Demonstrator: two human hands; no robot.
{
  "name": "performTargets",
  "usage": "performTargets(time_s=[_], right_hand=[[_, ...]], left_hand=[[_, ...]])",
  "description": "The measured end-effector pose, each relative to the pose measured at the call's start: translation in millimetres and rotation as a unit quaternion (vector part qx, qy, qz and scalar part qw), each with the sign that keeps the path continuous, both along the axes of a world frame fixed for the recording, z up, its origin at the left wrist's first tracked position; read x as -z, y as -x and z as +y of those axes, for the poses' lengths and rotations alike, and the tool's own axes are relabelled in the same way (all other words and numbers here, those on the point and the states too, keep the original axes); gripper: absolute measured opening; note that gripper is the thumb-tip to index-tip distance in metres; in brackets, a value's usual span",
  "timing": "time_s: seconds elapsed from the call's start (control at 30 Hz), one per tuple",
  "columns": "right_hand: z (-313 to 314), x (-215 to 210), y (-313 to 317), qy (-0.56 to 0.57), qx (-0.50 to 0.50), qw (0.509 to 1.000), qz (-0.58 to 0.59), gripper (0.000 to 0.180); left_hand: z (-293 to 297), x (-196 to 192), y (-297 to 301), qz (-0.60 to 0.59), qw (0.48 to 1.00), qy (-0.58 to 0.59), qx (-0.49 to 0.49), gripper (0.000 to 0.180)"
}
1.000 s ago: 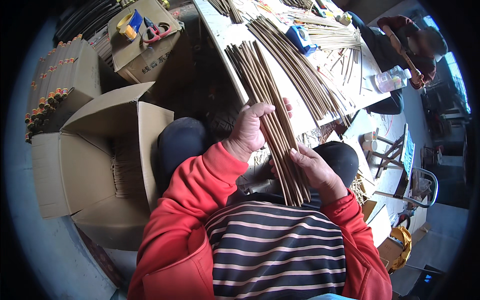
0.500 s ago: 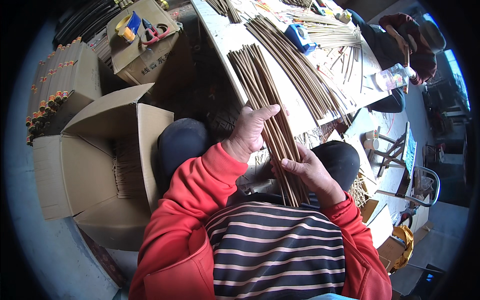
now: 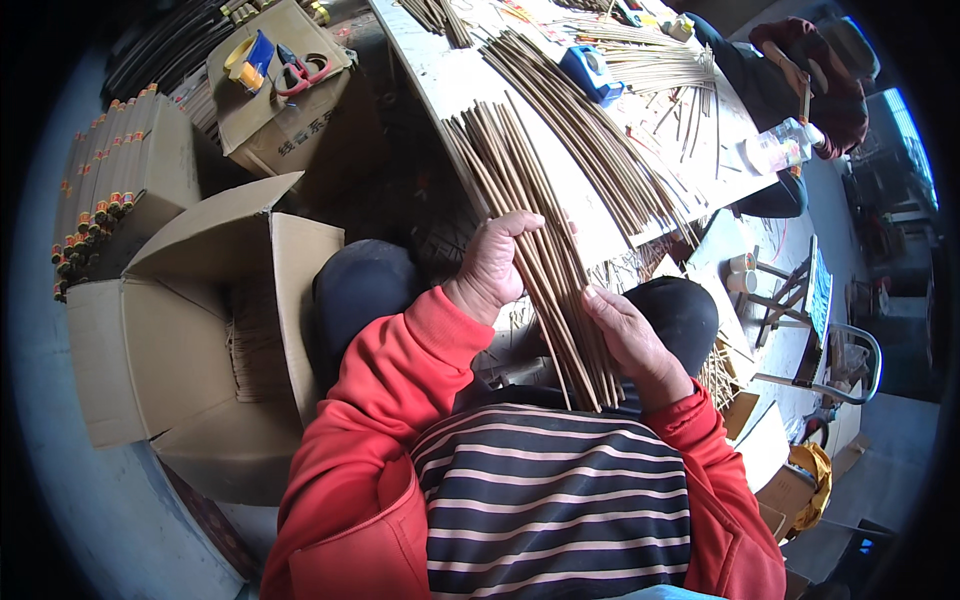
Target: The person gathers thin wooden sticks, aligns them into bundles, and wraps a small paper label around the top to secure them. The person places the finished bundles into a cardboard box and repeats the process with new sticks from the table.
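Note:
A bundle of thin brown incense sticks (image 3: 548, 278) slants over my lap, its far end fanned out above the table edge. My left hand (image 3: 494, 262) wraps around it near the middle, thumb lying along the front. Lower down, my right hand (image 3: 632, 340) grips the right side of the same bundle, thumb against the sticks and fingers mostly hidden behind it. On the white table (image 3: 716, 190) beyond lies a long row of similar sticks (image 3: 590, 140), beside a blue tape dispenser (image 3: 592, 75).
An open cardboard box (image 3: 190, 350) with sticks inside stands at my left. Behind it are labelled stick bundles (image 3: 105, 170) and a carton (image 3: 290, 130) bearing scissors (image 3: 300, 75) and tape (image 3: 250, 62). A clear plastic container (image 3: 778, 148) sits near another person (image 3: 830, 85) across the table.
The bundle's far end has spread wider. My left thumb has drawn back a little, and my right hand has shifted slightly up and to the right along the sticks.

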State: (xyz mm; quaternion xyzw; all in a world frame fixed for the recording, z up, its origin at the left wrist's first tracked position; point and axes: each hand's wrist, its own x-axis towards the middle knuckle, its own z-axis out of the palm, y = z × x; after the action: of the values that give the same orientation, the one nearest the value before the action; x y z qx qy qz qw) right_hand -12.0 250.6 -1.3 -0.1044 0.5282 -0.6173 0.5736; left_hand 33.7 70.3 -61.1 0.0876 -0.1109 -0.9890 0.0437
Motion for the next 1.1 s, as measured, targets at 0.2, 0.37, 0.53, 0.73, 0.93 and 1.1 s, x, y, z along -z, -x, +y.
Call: performTargets(time_s=[0.2,0.37,0.53,0.73,0.93,1.1], right_hand=[[5.5,-3.9,2.7,-0.028,-0.025,0.993,0.113,0.042],[22.9,-17.0,10.5,-0.064,0.012,0.959,0.276,0.046],[112.7,-42.2,67.4,-0.173,0.143,0.81,0.542,0.038],[324.7,11.2,140.1,-0.476,0.142,0.638,0.588,0.038],[246.0,-27.9,132.4,-0.344,0.225,0.679,0.608,0.036],[44.1,-29.3,38.8,-0.006,0.032,0.994,0.107,0.056]], left_hand=[[1.2,-1.7,1.8,-0.013,1.0,-0.024,0.002,0.031],[4.4,-8.1,2.1,-0.057,0.997,0.023,-0.039,0.036],[-0.5,-3.8,3.3,-0.038,0.999,0.02,-0.021,0.037],[-1.9,-7.2,4.3,-0.022,1.0,-0.021,-0.009,0.044],[-2.6,-6.8,4.0,0.005,0.999,-0.042,-0.009,0.051],[3.1,-19.9,9.7,0.01,0.999,-0.03,-0.028,0.041]])
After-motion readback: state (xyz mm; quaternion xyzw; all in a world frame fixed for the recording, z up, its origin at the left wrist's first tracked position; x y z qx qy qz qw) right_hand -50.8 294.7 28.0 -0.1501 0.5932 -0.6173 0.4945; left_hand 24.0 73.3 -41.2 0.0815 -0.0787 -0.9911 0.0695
